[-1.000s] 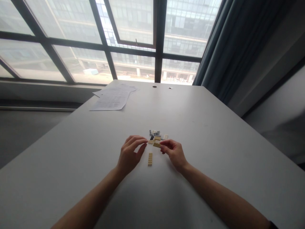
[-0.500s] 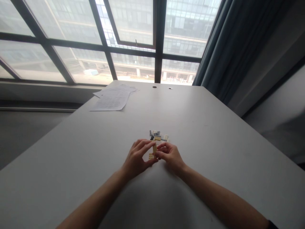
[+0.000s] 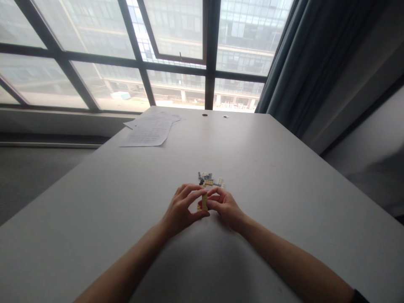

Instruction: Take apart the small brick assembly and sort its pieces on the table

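Note:
Between my hands a tan toy building brick point(image 3: 204, 202) stands on end. My left hand point(image 3: 183, 207) grips it by its two ends, the forefinger on top and the thumb below. From the right, my right hand point(image 3: 226, 208) pinches the same brick at its side, its fingers curled. Another yellowish studded piece point(image 3: 198, 208) shows just behind the brick, mostly hidden; I cannot tell whether they are joined. Just beyond my fingers lies a small pile of white, grey and black toy bricks point(image 3: 206, 176), with a yellow brick point(image 3: 208, 183) at its near side.
A white table point(image 3: 268, 168) spreads out under my arms. Printed papers point(image 3: 150, 130) lie at its far left. Two round holes, one of them a dark cable hole point(image 3: 205, 115), sit near the far edge. Beyond are windows, with a dark curtain point(image 3: 284, 71) at the right.
The tan brick between my hands has turned so that its broad side shows more, and it sits slightly lower. My right fingers have shifted a little on it; my left hand barely moved.

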`<state>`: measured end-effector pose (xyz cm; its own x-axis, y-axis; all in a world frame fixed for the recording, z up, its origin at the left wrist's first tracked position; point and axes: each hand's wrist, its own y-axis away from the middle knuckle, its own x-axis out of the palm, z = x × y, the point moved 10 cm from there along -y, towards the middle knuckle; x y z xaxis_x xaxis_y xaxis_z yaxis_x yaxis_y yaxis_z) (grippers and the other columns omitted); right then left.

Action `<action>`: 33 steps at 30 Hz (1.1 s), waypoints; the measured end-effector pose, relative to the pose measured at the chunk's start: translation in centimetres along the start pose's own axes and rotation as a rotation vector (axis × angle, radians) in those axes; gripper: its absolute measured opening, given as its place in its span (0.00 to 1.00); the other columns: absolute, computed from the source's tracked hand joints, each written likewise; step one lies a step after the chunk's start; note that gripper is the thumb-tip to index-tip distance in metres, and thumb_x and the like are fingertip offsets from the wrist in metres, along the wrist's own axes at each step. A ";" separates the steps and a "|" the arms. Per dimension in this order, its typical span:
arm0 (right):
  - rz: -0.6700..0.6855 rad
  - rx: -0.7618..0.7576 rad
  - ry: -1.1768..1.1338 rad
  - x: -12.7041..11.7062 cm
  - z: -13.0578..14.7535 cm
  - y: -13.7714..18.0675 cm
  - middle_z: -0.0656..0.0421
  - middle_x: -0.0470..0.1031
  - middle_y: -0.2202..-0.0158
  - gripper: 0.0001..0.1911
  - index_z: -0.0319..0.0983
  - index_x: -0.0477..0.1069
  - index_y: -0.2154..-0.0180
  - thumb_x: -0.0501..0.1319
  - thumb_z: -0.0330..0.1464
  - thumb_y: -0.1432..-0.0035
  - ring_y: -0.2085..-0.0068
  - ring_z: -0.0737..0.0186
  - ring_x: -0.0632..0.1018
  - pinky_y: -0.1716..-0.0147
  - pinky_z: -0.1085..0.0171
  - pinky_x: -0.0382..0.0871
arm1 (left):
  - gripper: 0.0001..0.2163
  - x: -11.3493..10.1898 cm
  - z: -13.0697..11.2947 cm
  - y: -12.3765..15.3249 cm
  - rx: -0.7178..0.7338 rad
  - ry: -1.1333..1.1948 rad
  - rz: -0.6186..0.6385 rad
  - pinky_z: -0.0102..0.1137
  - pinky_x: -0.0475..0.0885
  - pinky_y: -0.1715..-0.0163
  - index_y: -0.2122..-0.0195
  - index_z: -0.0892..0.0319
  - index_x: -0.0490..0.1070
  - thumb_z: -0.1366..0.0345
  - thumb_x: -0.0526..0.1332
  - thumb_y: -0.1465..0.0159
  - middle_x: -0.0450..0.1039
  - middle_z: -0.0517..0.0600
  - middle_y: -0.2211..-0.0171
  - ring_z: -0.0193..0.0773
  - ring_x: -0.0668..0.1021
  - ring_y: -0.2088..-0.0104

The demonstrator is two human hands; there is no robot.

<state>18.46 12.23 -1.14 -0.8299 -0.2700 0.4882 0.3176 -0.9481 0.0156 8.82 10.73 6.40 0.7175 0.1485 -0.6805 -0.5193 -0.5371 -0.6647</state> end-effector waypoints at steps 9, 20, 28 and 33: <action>-0.129 -0.080 0.078 -1.5 0.3 -0.2 0.65 0.73 0.75 0.19 0.39 0.68 0.66 0.73 0.28 0.61 0.73 0.69 0.74 0.71 0.70 0.68 | 0.20 0.4 0.0 0.2 -0.001 -0.021 0.040 0.40 0.68 0.53 0.52 0.56 0.66 0.60 0.66 0.43 0.70 0.55 0.55 0.45 0.71 0.53; -0.037 -0.136 0.272 -0.1 0.8 0.2 0.58 0.78 0.67 0.15 0.38 0.75 0.59 0.66 0.34 0.50 0.65 0.61 0.78 0.61 0.60 0.72 | 0.18 -0.1 0.1 0.0 0.003 -0.076 0.015 0.38 0.67 0.54 0.50 0.56 0.66 0.64 0.64 0.41 0.72 0.54 0.56 0.43 0.72 0.54; -0.144 -0.422 1.127 -0.2 3.8 1.6 0.55 0.76 0.61 0.10 0.41 0.77 0.60 0.62 0.28 0.46 0.57 0.58 0.73 0.55 0.57 0.69 | 0.18 0.9 4.4 0.8 -0.184 0.030 0.453 0.37 0.67 0.54 0.60 0.54 0.72 0.55 0.69 0.49 0.72 0.50 0.59 0.43 0.72 0.56; 0.089 -0.569 1.409 2.7 2.6 2.5 0.56 0.77 0.60 0.10 0.42 0.76 0.58 0.60 0.30 0.42 0.57 0.58 0.72 0.53 0.58 0.66 | 0.20 2.1 5.2 1.9 -0.237 -0.014 0.543 0.37 0.66 0.54 0.60 0.53 0.73 0.55 0.71 0.53 0.71 0.49 0.60 0.44 0.72 0.56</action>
<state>18.19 9.54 2.53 -0.6699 0.0488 -0.7409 0.4487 -0.7684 -0.4563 6.89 14.35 2.10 0.3714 -0.1892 -0.9090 -0.6911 -0.7101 -0.1346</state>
